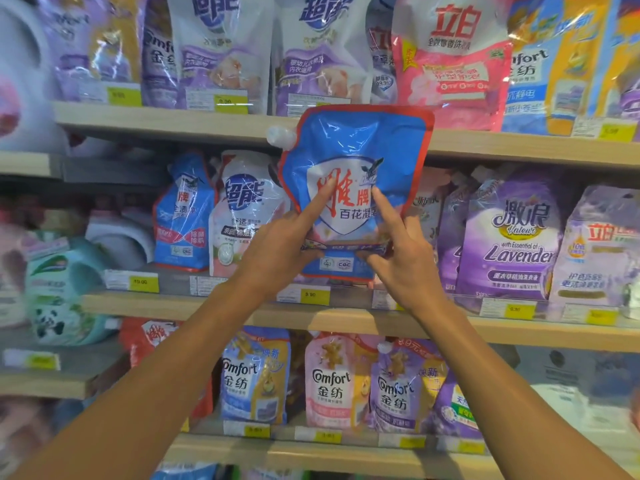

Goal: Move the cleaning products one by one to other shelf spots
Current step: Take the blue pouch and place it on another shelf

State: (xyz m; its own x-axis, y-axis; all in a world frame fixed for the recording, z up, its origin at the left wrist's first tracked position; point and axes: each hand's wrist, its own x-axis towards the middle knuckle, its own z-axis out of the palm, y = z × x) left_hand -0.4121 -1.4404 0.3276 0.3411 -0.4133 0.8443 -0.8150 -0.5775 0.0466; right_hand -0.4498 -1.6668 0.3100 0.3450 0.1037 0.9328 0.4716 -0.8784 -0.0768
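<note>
A blue pouch [360, 147] with a red border is hanging in the air in front of the middle shelf [207, 308], and its top is covering part of the upper shelf [173, 121]. It is showing red characters on a white shield, and a white cap [281, 135] is sticking out at its upper left corner. The left hand [277, 251] and the right hand [405, 261] are gripping its folded lower part. On each hand the fingers [320, 199] are pinching the fold against the thumb, while the index finger is lying straight on the front.

"雕牌" on blue pouch [360, 140], "Lavender" on purple pouch [516, 237]
</note>
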